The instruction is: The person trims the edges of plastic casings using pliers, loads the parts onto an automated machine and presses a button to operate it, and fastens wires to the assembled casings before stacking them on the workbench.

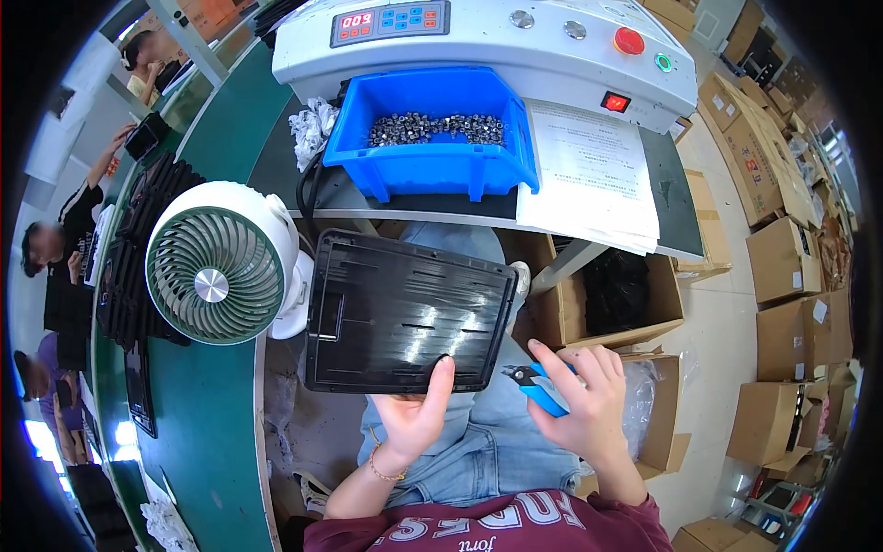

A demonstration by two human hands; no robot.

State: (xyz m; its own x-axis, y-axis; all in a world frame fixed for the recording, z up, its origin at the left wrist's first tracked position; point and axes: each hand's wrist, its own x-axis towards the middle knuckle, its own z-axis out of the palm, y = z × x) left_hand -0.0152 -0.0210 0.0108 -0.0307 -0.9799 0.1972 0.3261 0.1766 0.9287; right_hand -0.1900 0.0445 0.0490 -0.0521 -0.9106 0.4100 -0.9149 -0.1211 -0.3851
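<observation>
My left hand [416,412] grips the near edge of a black rectangular plastic panel [395,313], thumb on its glossy face and the other fingers hidden underneath. The panel is held over my lap, tilted slightly, with a small rectangular recess at its left side. In my right hand [589,405] is a pair of blue-handled side cutters [543,391]. Their dark jaws point left, just off the panel's lower right corner and not touching it. My right index finger extends along the upper handle.
A white desk fan [216,267] stands on the green bench [198,414] at left. Ahead, a blue bin [428,166] of small metal parts sits before a white machine [487,41] with buttons. Paper sheets [593,175] lie beside it. Cardboard boxes [773,258] line the right; people sit far left.
</observation>
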